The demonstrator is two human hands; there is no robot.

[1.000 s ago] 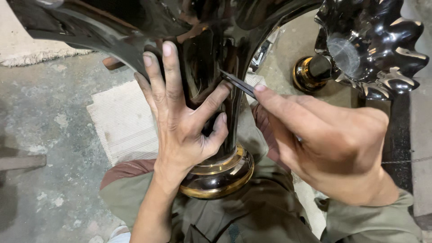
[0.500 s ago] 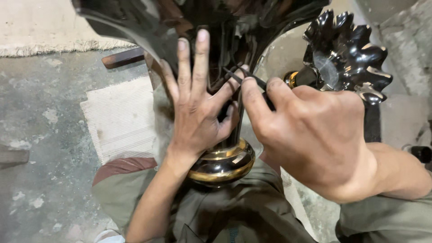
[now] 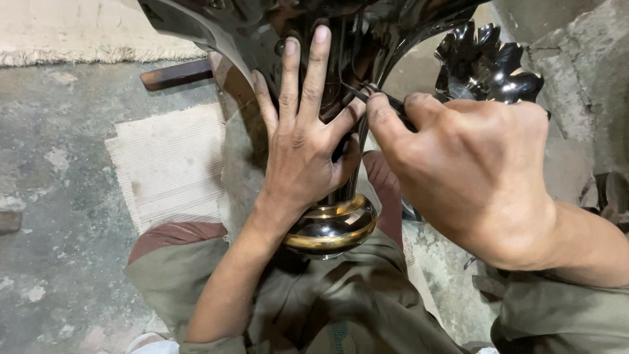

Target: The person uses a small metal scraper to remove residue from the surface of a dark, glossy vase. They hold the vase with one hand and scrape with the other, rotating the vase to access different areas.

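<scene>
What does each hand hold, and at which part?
Right hand pinches a thin dark tool near its end; left hand presses flat on the black metal stem.

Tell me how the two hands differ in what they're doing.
The left hand lies flat with fingers spread against the dark shiny metal piece; the right hand is curled shut. The left hand holds no tool, while the right hand pinches a thin dark tool whose tip reaches toward the left thumb. Both meet at the same spot on the metal piece.
</scene>
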